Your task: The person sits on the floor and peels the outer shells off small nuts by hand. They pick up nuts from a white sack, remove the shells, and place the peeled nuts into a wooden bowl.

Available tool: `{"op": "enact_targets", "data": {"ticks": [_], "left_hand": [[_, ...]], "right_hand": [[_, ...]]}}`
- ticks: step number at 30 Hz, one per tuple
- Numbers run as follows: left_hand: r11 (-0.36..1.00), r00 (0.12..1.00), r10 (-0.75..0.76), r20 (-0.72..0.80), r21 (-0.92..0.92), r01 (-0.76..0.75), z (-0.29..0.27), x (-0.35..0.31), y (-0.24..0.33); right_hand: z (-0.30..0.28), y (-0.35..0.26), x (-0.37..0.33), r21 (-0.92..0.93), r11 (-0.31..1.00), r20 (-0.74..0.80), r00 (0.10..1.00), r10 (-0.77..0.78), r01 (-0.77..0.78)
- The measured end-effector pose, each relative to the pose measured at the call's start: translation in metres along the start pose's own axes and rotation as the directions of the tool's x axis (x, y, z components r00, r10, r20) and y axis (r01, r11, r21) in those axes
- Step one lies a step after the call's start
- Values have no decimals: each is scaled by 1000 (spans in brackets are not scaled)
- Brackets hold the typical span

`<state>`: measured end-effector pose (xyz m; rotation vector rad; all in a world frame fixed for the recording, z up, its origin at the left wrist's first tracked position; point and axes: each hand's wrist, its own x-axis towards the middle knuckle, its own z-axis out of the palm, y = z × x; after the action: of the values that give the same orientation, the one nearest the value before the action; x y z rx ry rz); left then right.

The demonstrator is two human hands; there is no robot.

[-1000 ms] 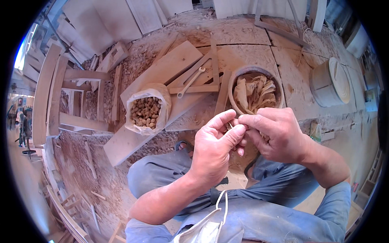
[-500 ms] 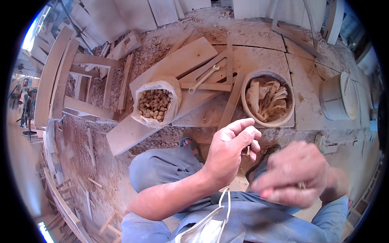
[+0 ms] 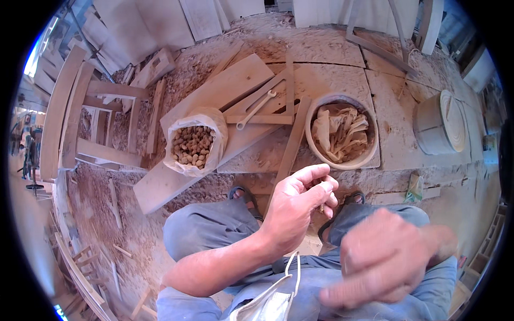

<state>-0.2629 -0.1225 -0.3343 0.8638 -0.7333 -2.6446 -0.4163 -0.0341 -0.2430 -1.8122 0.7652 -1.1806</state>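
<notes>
My left hand (image 3: 297,208) is raised over my knees, its fingers curled around a small brown piece (image 3: 322,206) that pokes out below the fingertips. My right hand (image 3: 383,262) is low at the right, close to the camera and blurred, fingers loosely bent; whether it holds anything is unclear. An open white sack of small round tan pieces (image 3: 194,143) stands on a plank ahead on the left. A round basin (image 3: 342,135) holding pale crumpled husks or cloth sits ahead on the right.
A metal wrench (image 3: 256,109) lies on wooden planks (image 3: 225,91) between sack and basin. A white cylindrical container (image 3: 440,128) lies at the right. Wooden frames (image 3: 91,117) stand at the left. Sawdust covers the floor. A face mask (image 3: 273,302) hangs at my chest.
My hands were together at the small piece; the right hand has pulled away, down and to the right toward the camera. The left hand still holds the piece.
</notes>
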Motion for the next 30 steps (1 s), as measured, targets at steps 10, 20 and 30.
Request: {"op": "enact_targets", "data": {"ticks": [10, 20, 30], "left_hand": [[969, 975, 220, -12, -116, -220, 13, -6, 7], [969, 972, 228, 61, -115, -220, 12, -10, 5], [973, 964, 228, 140, -15, -228, 19, -10, 4]], "right_hand": [[10, 55, -22, -683, 641, -273, 936, 220, -350], [14, 58, -20, -697, 603, -249, 920, 304, -388], [3, 50, -31, -648, 588, -301, 872, 386, -484]]}}
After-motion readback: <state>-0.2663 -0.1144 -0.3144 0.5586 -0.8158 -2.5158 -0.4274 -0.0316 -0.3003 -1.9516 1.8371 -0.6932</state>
